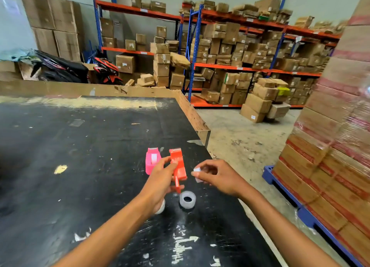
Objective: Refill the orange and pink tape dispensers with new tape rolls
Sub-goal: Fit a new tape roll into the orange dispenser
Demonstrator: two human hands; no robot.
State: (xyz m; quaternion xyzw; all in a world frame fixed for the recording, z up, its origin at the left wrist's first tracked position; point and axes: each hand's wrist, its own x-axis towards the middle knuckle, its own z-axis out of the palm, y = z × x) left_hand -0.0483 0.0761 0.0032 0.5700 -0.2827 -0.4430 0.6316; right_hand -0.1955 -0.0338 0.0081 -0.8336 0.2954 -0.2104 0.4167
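- The left hand (160,178) gripped the orange dispenser (178,166), fingers closed round its lower part, lifting it just above the table (80,146) near the right edge.
- The orange dispenser stood tilted, its cutter end pointing away from the person, its handle end down by the left palm.
- The pink dispenser (152,160) lay on the table just left of the orange one, partly hidden behind the left fingers; whether the two touched could not be told.
- The right hand (215,176) pinched a small white piece (197,173) between thumb and fingertips (a spent core or a scrap of tape, too blurred to say), held in the air just right of the orange dispenser and apart from it.
- A clear tape roll (187,200) lay flat on the table, hole up, below the orange dispenser and between the two wrists.
- A second, whitish roll (161,207) sat under the left wrist, mostly hidden, just left of the clear one.
- All of these things were gathered near the table's right edge, toward the near side; the black top was scuffed and flecked with white marks.
- Beyond the table stood racks (240,68) loaded with cartons, and a wrapped pallet stack (330,146) rose on the right.
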